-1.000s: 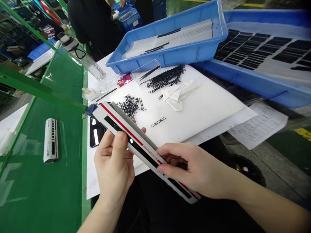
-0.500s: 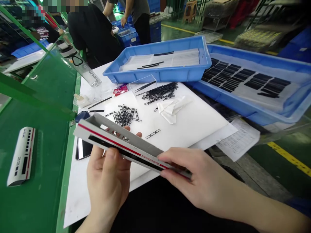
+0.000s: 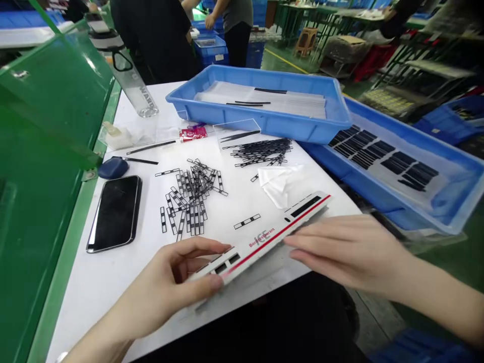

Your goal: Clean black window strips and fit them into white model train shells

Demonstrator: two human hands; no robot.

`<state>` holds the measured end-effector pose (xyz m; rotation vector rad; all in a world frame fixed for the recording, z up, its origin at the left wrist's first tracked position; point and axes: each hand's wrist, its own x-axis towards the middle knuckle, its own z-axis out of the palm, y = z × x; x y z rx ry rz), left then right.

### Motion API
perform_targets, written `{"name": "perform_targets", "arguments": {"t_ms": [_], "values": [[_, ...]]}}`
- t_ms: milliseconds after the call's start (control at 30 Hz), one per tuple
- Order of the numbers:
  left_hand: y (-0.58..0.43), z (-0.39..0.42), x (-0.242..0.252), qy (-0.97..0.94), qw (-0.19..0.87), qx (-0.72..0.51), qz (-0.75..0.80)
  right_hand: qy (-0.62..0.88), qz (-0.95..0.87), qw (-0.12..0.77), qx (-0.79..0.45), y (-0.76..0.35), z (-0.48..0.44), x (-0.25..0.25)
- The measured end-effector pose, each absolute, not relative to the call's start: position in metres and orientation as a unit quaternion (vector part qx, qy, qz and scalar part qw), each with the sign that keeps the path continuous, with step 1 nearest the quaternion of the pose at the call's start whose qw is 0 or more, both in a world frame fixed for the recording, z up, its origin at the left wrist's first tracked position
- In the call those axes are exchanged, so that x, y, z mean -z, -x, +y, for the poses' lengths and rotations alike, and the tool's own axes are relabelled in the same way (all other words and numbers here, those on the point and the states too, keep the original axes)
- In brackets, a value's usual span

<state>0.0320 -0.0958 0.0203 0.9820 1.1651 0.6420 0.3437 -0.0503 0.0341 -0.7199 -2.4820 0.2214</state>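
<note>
My left hand (image 3: 177,287) grips the left end of a white model train car shell (image 3: 260,242), thumb on the near side and fingers at the far side. A red stripe, dark windows and "Bordrestaurant" and "ICE" lettering face up. My right hand (image 3: 340,252), slightly blurred, has its fingers stretched close together with their tips at the shell's near edge. Whether they grip it is unclear. Beyond the shell lie a heap of small black window-frame strips (image 3: 194,189), one loose strip (image 3: 247,221) and a second pile of dark strips (image 3: 260,151).
A phone (image 3: 115,214) and a dark blue rounded object (image 3: 112,167) lie left, beside a green panel (image 3: 34,166). A clear bottle (image 3: 130,78) stands behind. Blue trays (image 3: 264,121) hold strips. White tissue (image 3: 278,184) lies right of centre. Other people (image 3: 155,40) are beyond.
The shell has turned: its right end now points away and its lettered face is up. It is lower and further right. My view has shifted, showing the whole phone.
</note>
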Motion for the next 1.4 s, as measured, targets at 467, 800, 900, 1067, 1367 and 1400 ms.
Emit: {"name": "perform_targets", "arguments": {"t_ms": [467,800,900,1067,1367,1400], "values": [[-0.029,-0.115,-0.007,-0.59,0.531,-0.241,0.558,0.261,-0.932,-0.015,-0.252,-0.274,0.046,-0.024],[-0.025,-0.105,-0.011,-0.576,0.608,-0.217,0.501,0.39,-0.833,0.155,-0.361,-0.288,-0.009,-0.068],[-0.032,-0.101,-0.015,-0.543,0.642,-0.237,0.487,0.374,-0.821,0.122,-0.413,-0.284,-0.03,-0.069],[-0.031,-0.102,-0.012,-0.535,0.657,-0.257,0.465,0.389,-0.791,0.103,-0.461,-0.273,-0.044,-0.054],[-0.031,-0.106,-0.012,-0.544,0.653,-0.257,0.459,0.467,-0.729,0.062,-0.496,-0.261,-0.038,-0.056],[-0.031,-0.107,-0.013,-0.543,0.651,-0.256,0.465,0.461,-0.743,0.064,-0.482,-0.26,-0.037,-0.055]]}}
